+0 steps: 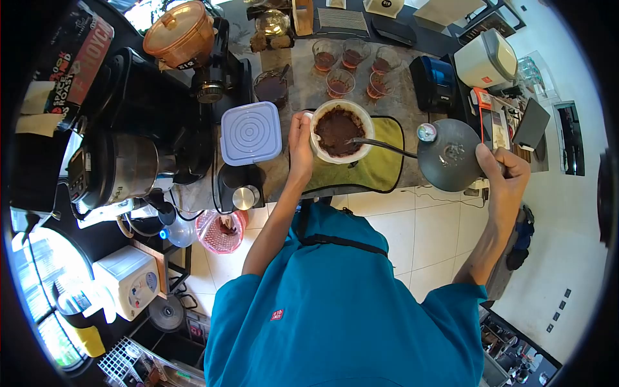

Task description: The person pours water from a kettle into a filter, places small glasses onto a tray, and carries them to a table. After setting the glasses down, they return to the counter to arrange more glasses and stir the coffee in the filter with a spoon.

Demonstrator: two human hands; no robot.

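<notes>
My left hand (300, 143) is closed on the side of a white coffee dripper (369, 122), where a pale handle shows by the fingers. Dark wet coffee grounds (338, 129) fill its middle and cling to the wall. My right hand (505, 169) grips a black gooseneck kettle (451, 161) from its right side. A small round thermometer (426, 133) sits on the kettle's top. The long thin spout reaches left, its tip right over the grounds. Beneath the dripper lies a green cloth (387, 169) with a dark edge. Whatever stands under the dripper is hidden.
Several glasses of reddish-brown liquid (340, 84) stand behind the dripper. Left of it are a blue-lidded container (251, 133) and a glass of dark liquid (271, 87) with a utensil. A grinder (209, 84) and a blue-black device (433, 84) flank the counter. A pink basket (221, 232) sits below.
</notes>
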